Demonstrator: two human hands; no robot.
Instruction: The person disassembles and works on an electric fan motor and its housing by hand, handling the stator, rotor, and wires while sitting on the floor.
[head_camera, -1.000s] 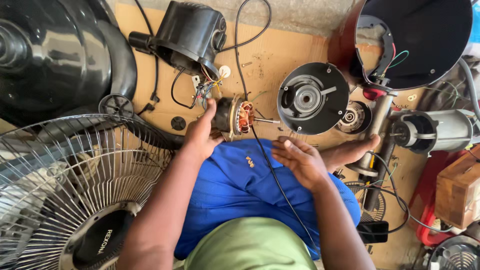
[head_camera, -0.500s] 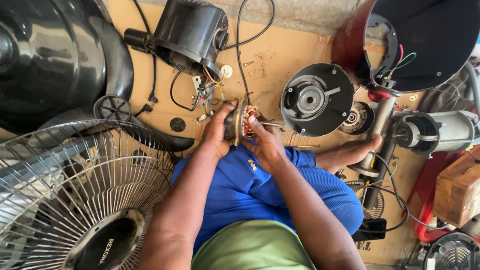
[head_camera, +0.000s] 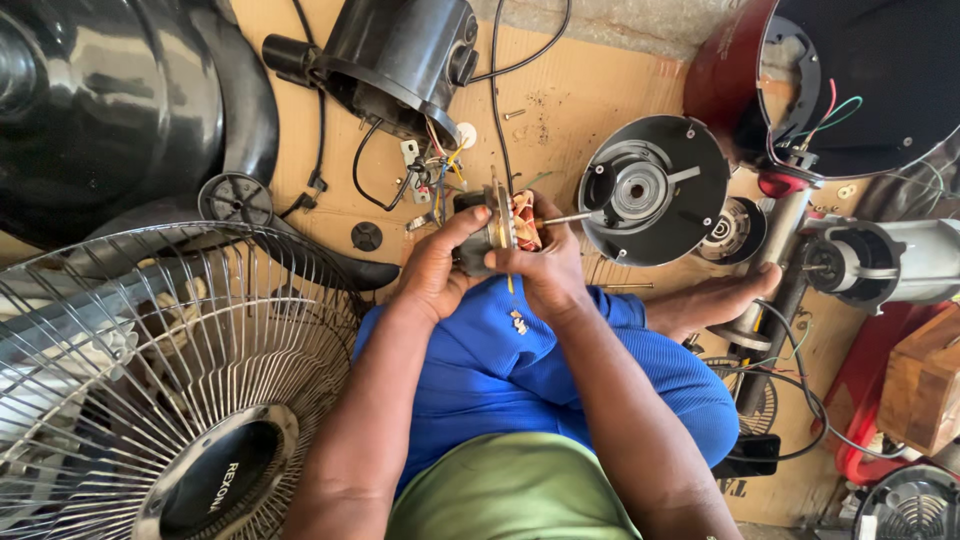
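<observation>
I hold a small fan motor (head_camera: 503, 228) with copper windings and a steel shaft pointing right, above my blue-clad knee (head_camera: 520, 350). My left hand (head_camera: 436, 268) grips its left, dark end. My right hand (head_camera: 548, 270) wraps the winding side from below and right. Coloured wires (head_camera: 440, 165) run from the motor up to a black motor housing (head_camera: 400, 55) lying on the brown cardboard (head_camera: 570, 95).
A round black cover plate (head_camera: 655, 190) lies just right of the hands. A wire fan guard (head_camera: 150, 390) fills the lower left, a glossy black fan base (head_camera: 100, 100) the upper left. A red-and-black housing (head_camera: 850, 80), a grey motor tube (head_camera: 890, 262) and my bare foot (head_camera: 715, 300) are at right.
My right hand moved left from my knee up onto the motor, so both hands now hold it. The motor has been lifted slightly toward me.
</observation>
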